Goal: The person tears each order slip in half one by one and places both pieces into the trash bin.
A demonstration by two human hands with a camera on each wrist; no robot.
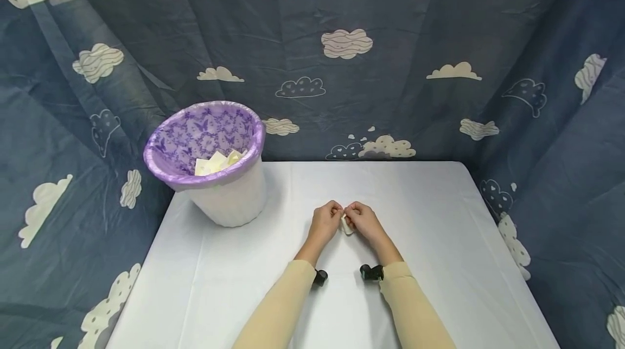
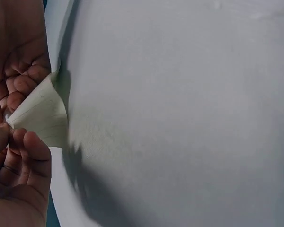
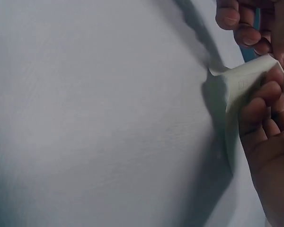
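Note:
A small pale yellow sheet of paper (image 1: 347, 226) hangs just above the white table between my two hands. Faint printed lines cross the paper (image 2: 43, 112) in the left wrist view, and a tiny printed box marks the paper (image 3: 237, 90) in the right wrist view. My left hand (image 1: 326, 222) pinches its upper edge with thumb and fingertips. Close beside it, the fingertips of my right hand (image 1: 363, 221) pinch the same edge. The sheet bends and fans out below the pinched point. Fingers hide part of its upper edge.
A white bin (image 1: 229, 202) with a purple butterfly-patterned liner (image 1: 195, 137) stands at the table's back left. Pale paper pieces (image 1: 217, 163) lie inside it. Dark cloud-print curtains (image 1: 293, 18) surround the white-covered table (image 1: 234, 294) at the back and sides.

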